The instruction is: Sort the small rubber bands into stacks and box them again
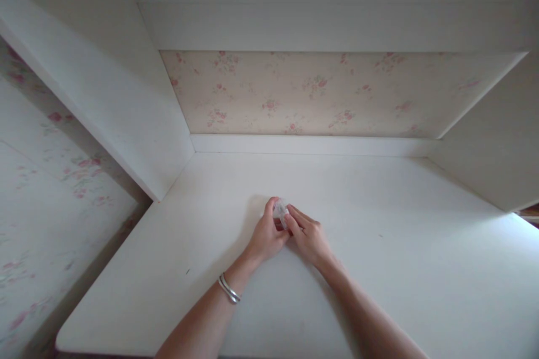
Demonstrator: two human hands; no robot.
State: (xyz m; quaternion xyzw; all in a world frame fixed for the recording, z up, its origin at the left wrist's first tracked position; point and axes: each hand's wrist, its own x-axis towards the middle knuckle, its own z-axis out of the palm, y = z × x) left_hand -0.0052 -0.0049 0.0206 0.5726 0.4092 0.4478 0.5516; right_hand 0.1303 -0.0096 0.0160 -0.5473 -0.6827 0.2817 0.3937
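**Two hands meet on a small clear object at mid-desk**

At the middle of the plain white desk (379,269), both hands close around one small, clear, glassy-looking object (280,209), which sits just above the surface where the fingertips meet. The left hand (265,235) curls in from the left, thumb and forefinger arched over the top of the piece; a thin silver bangle (228,289) rings that wrist. The right hand (309,235) comes in from the other side, its fingers (295,219) laid long and close together against the object's right edge. Both sets of fingers pinch the same item, so the two hands touch each other around it. A hint of red shows between the hands under the clear piece, too small to identify.

What the object is cannot be told at this size: it may be a little cap, a bead or a scrap of clear wrapping. Whether it is one part or two being joined or pulled apart is also hidden by the fingers. Judging by the grip alone, the handling looks to be mid-way: the thing is held by both hands, not set down, and no finished or separated part lies anywhere on the desk.

Behind, a cream wallpaper panel with pink flowers (320,95) fills the back of the white alcove.
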